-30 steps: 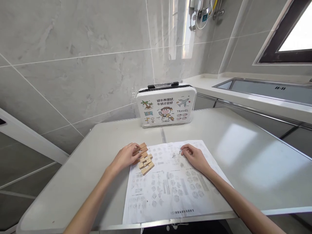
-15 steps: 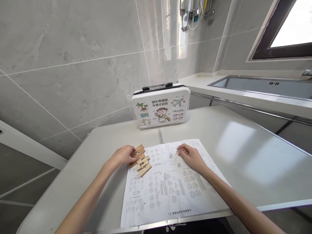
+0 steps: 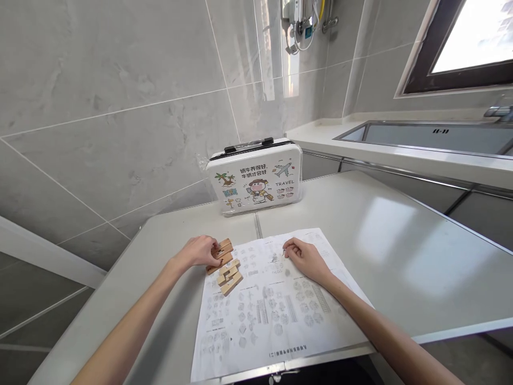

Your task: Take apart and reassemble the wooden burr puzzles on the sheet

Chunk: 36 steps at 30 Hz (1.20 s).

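Several notched wooden puzzle blocks (image 3: 226,269) lie in a row at the upper left corner of a printed instruction sheet (image 3: 272,299) on a grey table (image 3: 401,240). My left hand (image 3: 199,251) rests at the far end of that row, its fingers curled around the top two blocks. My right hand (image 3: 302,257) lies on the sheet to the right, fingers curled loosely with the thumb and forefinger together near a small drawing; nothing shows between them.
A white tin case (image 3: 255,178) with cartoon travel pictures and a black handle stands upright at the table's back against the tiled wall. A counter with a steel sink (image 3: 425,136) runs behind on the right. The table's front edge is close below the sheet.
The view has shifted, so everything slid slightly left and down. My left hand has drawn the top two blocks a little away from the others. My right hand has stayed in place.
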Available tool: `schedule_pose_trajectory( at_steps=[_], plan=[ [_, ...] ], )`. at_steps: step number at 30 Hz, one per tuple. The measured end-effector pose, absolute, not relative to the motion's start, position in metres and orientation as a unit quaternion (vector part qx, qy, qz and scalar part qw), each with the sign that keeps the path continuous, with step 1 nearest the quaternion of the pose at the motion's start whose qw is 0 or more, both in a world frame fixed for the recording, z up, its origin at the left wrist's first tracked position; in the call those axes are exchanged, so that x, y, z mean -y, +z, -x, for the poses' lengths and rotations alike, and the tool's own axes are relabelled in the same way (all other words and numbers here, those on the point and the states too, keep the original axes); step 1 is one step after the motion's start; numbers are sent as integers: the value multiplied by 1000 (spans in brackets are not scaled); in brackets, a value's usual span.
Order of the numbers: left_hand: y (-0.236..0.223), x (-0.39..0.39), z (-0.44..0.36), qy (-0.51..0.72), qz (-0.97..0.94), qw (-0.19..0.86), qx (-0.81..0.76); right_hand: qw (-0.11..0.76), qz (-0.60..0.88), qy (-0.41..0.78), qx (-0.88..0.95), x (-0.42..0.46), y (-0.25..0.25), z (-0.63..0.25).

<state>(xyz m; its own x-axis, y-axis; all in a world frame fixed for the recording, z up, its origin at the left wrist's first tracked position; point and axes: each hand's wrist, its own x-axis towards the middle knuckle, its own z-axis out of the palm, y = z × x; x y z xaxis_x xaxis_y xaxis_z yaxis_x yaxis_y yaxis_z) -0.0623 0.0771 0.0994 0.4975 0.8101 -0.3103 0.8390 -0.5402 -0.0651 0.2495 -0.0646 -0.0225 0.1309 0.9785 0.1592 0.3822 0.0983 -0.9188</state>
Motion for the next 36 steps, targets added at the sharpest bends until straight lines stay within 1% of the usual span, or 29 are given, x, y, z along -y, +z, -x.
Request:
schedule_pose_trajectory(
  at_steps=[4, 15, 20, 24, 27, 30, 33, 36],
  plan=[
    [99, -81, 58, -157, -868, 35, -470, 469, 586, 323, 576, 63, -24, -251],
    [104, -84, 41, -143, -870, 49, -468, 472, 588, 323, 572, 63, -25, -251],
    [107, -84, 30, -134, -881, 31, -453, 473, 588, 323, 571, 62, -25, -251],
    [114, -79, 14, -107, -897, 11, -428, 503, 575, 341, 548, 62, -26, -250],
    [122, -66, -7, -92, -919, 7, -384, 560, 535, 394, 494, 62, -21, -249],
    [130, -46, -33, -68, -939, 5, -336, 601, 469, 497, 414, 64, -11, -249],
    [131, -25, -59, -55, -959, -12, -278, 586, 362, 649, 323, 68, 2, -251],
    [125, -10, -80, -57, -975, -26, -211, 528, 243, 773, 254, 73, 8, -253]
  ],
)
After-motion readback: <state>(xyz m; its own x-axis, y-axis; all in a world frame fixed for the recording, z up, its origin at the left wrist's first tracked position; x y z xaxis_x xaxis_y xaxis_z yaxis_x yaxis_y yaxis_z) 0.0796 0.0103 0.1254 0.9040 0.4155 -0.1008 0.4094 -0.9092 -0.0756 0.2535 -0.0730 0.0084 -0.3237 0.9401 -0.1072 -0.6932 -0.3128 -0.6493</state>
